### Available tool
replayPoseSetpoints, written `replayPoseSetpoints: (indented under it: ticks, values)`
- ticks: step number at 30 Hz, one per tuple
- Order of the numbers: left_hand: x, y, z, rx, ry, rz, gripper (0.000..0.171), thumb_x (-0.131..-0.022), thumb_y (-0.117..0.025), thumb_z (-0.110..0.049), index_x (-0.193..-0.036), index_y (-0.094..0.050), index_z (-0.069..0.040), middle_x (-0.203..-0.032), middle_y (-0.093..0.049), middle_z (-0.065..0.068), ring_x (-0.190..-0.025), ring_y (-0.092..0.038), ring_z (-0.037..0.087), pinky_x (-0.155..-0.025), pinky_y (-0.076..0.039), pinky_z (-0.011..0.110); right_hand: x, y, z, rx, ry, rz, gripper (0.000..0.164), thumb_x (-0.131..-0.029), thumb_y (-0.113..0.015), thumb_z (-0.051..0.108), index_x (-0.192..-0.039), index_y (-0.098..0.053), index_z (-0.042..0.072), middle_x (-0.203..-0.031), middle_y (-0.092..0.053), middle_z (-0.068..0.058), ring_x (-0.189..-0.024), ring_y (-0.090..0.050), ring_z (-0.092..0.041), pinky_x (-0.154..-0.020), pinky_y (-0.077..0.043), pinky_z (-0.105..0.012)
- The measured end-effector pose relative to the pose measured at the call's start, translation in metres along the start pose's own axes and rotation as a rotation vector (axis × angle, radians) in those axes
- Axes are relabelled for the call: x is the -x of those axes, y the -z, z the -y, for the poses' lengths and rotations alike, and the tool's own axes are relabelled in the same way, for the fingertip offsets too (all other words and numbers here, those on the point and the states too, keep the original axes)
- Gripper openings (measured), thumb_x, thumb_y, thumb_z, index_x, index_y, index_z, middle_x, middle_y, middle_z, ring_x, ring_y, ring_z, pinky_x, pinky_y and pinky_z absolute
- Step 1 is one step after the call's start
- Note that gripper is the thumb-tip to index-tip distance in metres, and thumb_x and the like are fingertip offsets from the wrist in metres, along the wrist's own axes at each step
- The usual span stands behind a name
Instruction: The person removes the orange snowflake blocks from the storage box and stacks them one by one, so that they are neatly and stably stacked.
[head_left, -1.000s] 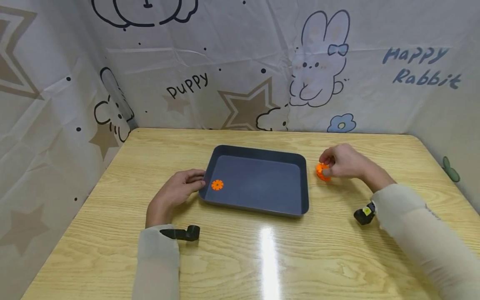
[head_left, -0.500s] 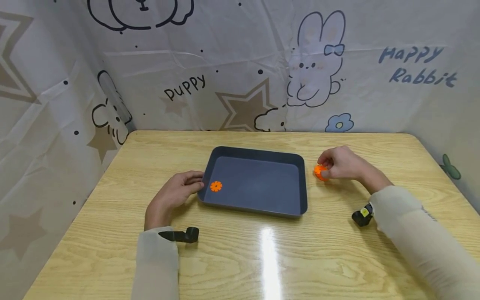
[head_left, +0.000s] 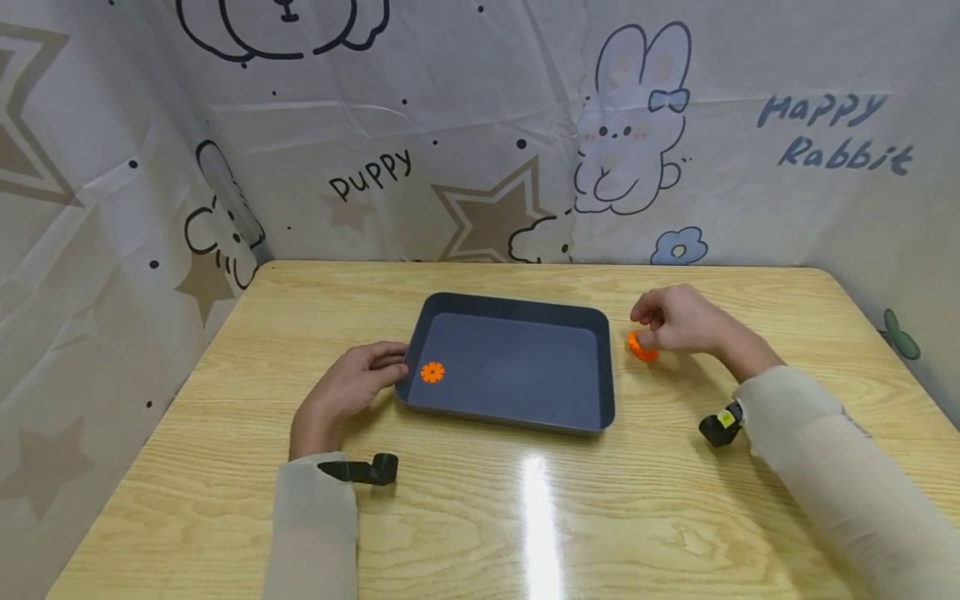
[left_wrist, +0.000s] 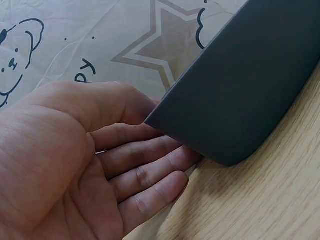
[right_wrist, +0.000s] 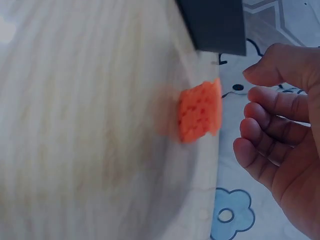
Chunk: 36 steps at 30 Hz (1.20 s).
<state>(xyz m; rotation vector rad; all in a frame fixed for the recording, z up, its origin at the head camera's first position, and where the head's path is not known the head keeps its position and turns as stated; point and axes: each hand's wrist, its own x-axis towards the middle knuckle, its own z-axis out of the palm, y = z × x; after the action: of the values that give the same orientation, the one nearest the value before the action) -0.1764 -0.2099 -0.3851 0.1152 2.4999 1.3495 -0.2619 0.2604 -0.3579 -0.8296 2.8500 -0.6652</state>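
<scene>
A dark grey baking tray [head_left: 517, 367] lies at mid-table. My left hand [head_left: 348, 387] holds its left edge, thumb over the rim and fingers against the outside wall [left_wrist: 235, 95]. One orange notched plastic disc [head_left: 432, 372] lies flat inside, near the left end. Right of the tray, a small stack of similar orange discs [right_wrist: 200, 111] stands on the table. Just over that stack is my right hand [head_left: 678, 321], thumb and fingers loosely bent. In the right wrist view a gap shows between its fingertips [right_wrist: 245, 150] and the discs, and nothing is held.
The wooden table [head_left: 450, 517] ends at a printed cloth [head_left: 487, 125] behind and at the sides. A black wrist camera [head_left: 382, 469] sits on the left cuff, another camera [head_left: 722, 427] on the right cuff.
My right hand has risen slightly off the orange stack and its fingers have loosened. The left hand and the tray hold still; the head view has shifted a little.
</scene>
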Motion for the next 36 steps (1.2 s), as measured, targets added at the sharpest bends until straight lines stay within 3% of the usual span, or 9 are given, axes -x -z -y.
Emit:
replayPoseSetpoints:
  ticks: [20, 36]
  values:
    - [0.0, 0.001, -0.001, 0.023, -0.005, 0.003, 0.044, -0.104, -0.057, -0.018, -0.144, -0.052, -0.002, -0.143, -0.053, 0.017, -0.133, -0.047, 0.033, -0.108, -0.038, 0.049, -0.032, 0.003, 0.043, -0.078, 0.094, -0.003, 0.021, -0.083, -0.076, 0.01, -0.1, -0.073, -0.001, -0.092, -0.071, -0.009, -0.078, -0.063, -0.017, -0.073, -0.054, -0.039]
    - [0.0, 0.002, 0.0, 0.021, -0.001, 0.009, 0.044, -0.104, -0.057, -0.019, -0.145, -0.052, -0.004, -0.143, -0.052, 0.016, -0.133, -0.046, 0.033, -0.109, -0.037, 0.049, -0.056, -0.007, 0.064, -0.102, 0.142, 0.014, 0.02, -0.083, -0.075, 0.01, -0.099, -0.073, -0.001, -0.087, -0.07, -0.004, -0.075, -0.064, -0.017, -0.072, -0.055, -0.036]
